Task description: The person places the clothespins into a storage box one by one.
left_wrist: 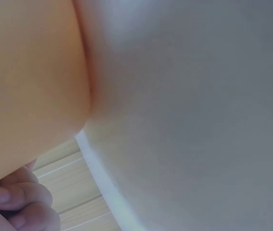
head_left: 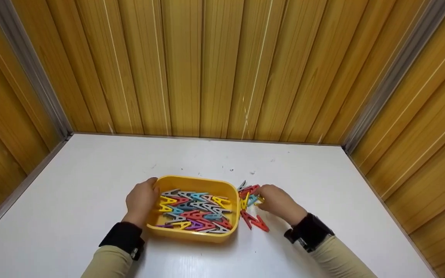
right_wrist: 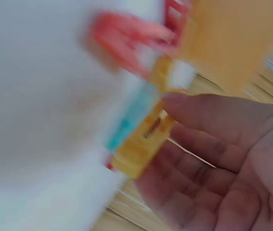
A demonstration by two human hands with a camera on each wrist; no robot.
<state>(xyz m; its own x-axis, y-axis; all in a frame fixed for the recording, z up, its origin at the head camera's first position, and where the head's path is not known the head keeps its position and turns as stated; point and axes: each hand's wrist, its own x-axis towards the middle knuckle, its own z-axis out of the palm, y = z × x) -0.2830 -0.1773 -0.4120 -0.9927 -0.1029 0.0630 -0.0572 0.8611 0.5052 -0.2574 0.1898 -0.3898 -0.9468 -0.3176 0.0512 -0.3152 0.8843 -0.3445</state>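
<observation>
My left hand (head_left: 140, 200) holds the left side of a yellow plastic basin (head_left: 191, 235), its curled fingers at the rim. Inside lie rows of clothespins (head_left: 195, 214) in red, grey, yellow, blue and purple. Just outside the basin's right wall, my right hand (head_left: 279, 202) pinches a yellow clothespin (right_wrist: 141, 144) between thumb and fingers. Close by it are a blue clothespin (right_wrist: 132, 115) and a red clothespin (right_wrist: 122, 38), blurred in the right wrist view. In the left wrist view the left fingers (left_wrist: 30, 195) curl at the basin's edge.
More loose clothespins sit against the basin's right side, among them a red one (head_left: 259, 223) and a grey one (head_left: 242, 186). White table (head_left: 91, 173) surrounds everything, bounded by a wood-patterned back wall (head_left: 214, 69) and side walls.
</observation>
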